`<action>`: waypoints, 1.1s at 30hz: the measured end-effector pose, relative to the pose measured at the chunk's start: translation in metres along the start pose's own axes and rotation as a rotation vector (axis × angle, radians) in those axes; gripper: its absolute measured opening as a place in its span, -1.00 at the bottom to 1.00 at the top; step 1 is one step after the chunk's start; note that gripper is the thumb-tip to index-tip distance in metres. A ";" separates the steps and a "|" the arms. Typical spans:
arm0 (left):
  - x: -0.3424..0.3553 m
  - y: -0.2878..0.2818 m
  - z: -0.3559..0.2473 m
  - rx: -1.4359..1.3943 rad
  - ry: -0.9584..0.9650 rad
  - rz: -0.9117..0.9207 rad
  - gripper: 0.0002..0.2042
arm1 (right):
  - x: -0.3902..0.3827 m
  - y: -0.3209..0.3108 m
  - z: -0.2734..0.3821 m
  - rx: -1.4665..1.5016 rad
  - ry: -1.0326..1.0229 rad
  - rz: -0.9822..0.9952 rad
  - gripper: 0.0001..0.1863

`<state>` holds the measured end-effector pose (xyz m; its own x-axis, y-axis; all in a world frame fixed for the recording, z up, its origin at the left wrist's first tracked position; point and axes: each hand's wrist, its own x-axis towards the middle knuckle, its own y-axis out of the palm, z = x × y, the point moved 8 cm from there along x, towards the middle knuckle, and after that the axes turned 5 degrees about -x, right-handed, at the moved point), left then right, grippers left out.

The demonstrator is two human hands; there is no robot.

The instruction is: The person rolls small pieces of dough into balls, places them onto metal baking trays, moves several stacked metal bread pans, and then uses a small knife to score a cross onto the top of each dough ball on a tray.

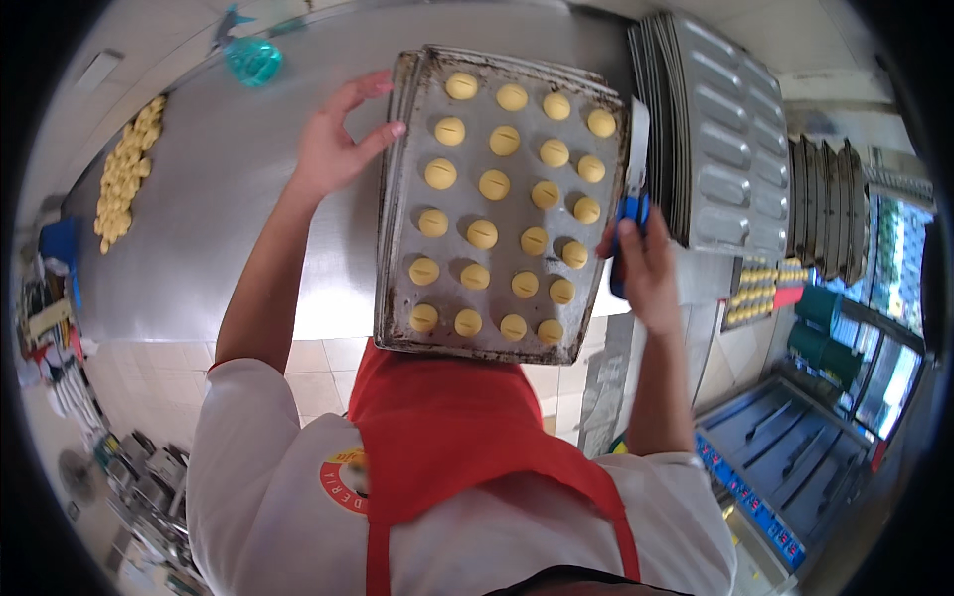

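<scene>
A dark-edged metal baking tray [517, 213] lies in front of me, atop at least one similar tray. Rows of small round yellow dough pieces [504, 140] sit on it, each visibly slit across the top. My left hand [336, 149] is open at the tray's left edge, thumb and fingers apart, the thumb tip at the rim. By the right edge, my right hand [648, 260] is closed around the blue handle of a knife [639, 149]. Its pale, broad blade points away from me, beside the tray's rim.
The steel worktable [209, 219] carries a heap of yellow dough pieces [124, 179] at far left and a green translucent spray bottle [252, 62] behind. Stacked moulded baking pans [730, 139] stand right. Another tray of dough pieces [752, 291] is beyond; lower right is a blue-fronted appliance [750, 502].
</scene>
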<state>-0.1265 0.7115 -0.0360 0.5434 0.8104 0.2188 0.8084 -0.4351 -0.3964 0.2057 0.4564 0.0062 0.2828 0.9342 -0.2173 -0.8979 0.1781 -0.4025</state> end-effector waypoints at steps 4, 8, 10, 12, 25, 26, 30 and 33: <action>0.013 -0.005 -0.024 0.087 0.054 0.059 -0.37 | -0.015 0.072 -0.026 0.367 0.222 -0.025 -0.62; 0.070 0.008 -0.037 0.238 0.275 0.255 -0.24 | -0.012 0.135 0.033 0.016 0.156 0.055 -0.24; 0.100 0.028 -0.043 0.283 0.376 0.425 -0.17 | 0.010 0.160 0.050 -0.198 0.114 0.027 -0.21; 0.123 0.057 -0.045 0.290 0.493 0.644 -0.09 | 0.042 0.183 0.062 -0.304 0.022 -0.011 -0.19; 0.135 0.103 -0.010 0.217 0.612 1.048 -0.05 | 0.020 0.208 0.085 -0.376 0.161 -0.126 -0.25; 0.123 0.102 -0.023 0.200 0.689 1.036 -0.05 | 0.024 0.210 0.086 -0.389 0.155 -0.139 -0.25; 0.089 0.128 -0.019 0.419 0.594 1.295 -0.04 | 0.052 0.221 0.076 -0.421 0.232 -0.120 -0.25; 0.094 0.125 -0.007 0.394 0.498 1.322 -0.05 | 0.012 0.233 0.067 -0.411 0.248 -0.096 -0.26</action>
<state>0.0272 0.7307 -0.0581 0.9098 -0.3365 -0.2430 -0.3976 -0.5381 -0.7432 -0.0226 0.5299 -0.0307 0.4741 0.8091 -0.3472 -0.6707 0.0763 -0.7378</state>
